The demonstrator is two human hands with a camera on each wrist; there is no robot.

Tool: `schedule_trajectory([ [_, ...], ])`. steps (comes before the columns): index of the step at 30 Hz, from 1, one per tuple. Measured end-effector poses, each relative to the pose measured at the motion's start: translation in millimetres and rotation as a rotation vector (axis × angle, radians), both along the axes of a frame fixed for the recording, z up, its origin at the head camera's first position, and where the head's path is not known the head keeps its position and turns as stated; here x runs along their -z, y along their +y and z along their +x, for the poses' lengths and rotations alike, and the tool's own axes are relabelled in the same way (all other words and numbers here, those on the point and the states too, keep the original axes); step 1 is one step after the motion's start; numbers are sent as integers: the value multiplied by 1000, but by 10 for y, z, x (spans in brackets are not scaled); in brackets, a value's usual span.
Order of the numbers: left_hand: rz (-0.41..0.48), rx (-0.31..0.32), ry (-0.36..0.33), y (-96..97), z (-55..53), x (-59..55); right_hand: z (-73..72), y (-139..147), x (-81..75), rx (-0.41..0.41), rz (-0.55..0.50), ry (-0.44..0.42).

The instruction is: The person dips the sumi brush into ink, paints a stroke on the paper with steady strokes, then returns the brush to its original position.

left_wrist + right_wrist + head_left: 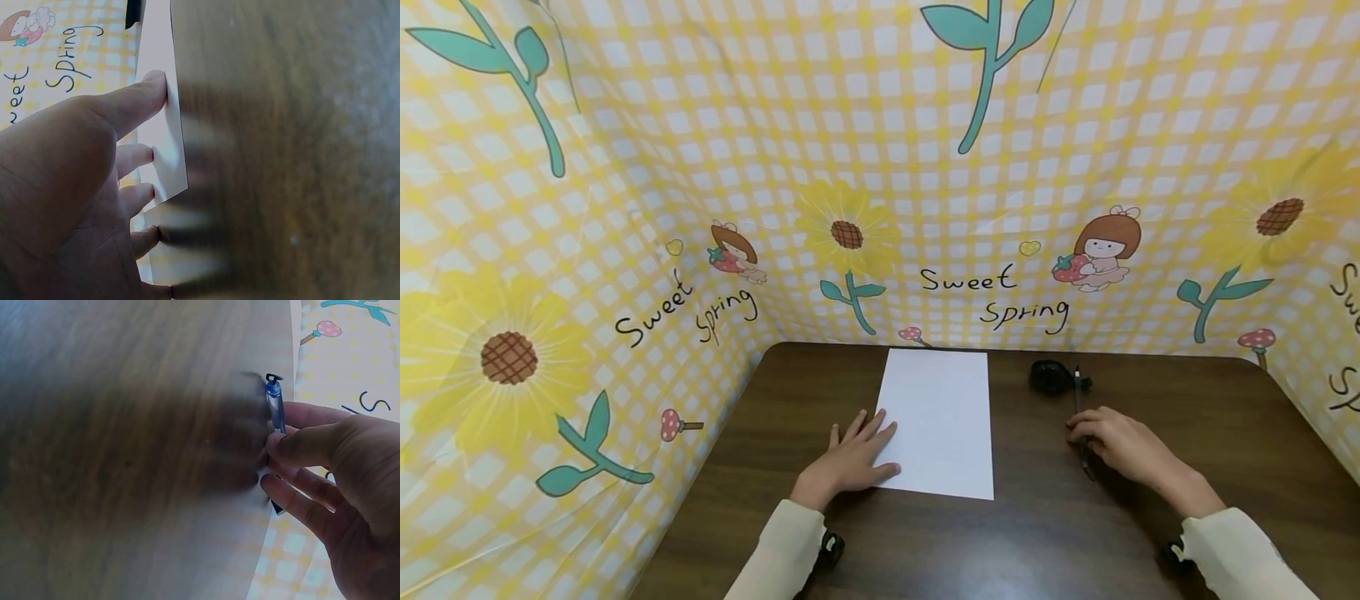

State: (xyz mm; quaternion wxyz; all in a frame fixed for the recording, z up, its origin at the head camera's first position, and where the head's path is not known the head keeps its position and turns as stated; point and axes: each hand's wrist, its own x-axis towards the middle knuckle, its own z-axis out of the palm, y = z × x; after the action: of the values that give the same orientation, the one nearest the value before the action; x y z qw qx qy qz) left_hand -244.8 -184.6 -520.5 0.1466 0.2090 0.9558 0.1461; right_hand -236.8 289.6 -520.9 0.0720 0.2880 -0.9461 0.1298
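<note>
A blank white sheet of paper lies on the brown wooden table. My left hand rests on the sheet's lower left edge with fingers spread; in the left wrist view, the thumb, index and middle fingertips overlap the paper, while the other fingers reach past its corner. To the right of the sheet, my right hand pinches a slim pen between thumb and fingers, close over the table. The right wrist view shows the pen's clear barrel with a blue end and a dark clip.
A small rounded black object sits near the table's far edge, just left of the pen's far end. A yellow checked cloth with flowers and lettering hangs behind the table and along its sides. Dark bands sit at both wrists.
</note>
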Motion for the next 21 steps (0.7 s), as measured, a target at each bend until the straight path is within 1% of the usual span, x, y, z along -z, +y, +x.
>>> schedule_trajectory([
  [8,4,-6,-8,2,1,10,-10,-16,-3,11,-2,-10],
  [21,17,-7,-13,8,5,0,-11,5,26,-5,7,70],
])
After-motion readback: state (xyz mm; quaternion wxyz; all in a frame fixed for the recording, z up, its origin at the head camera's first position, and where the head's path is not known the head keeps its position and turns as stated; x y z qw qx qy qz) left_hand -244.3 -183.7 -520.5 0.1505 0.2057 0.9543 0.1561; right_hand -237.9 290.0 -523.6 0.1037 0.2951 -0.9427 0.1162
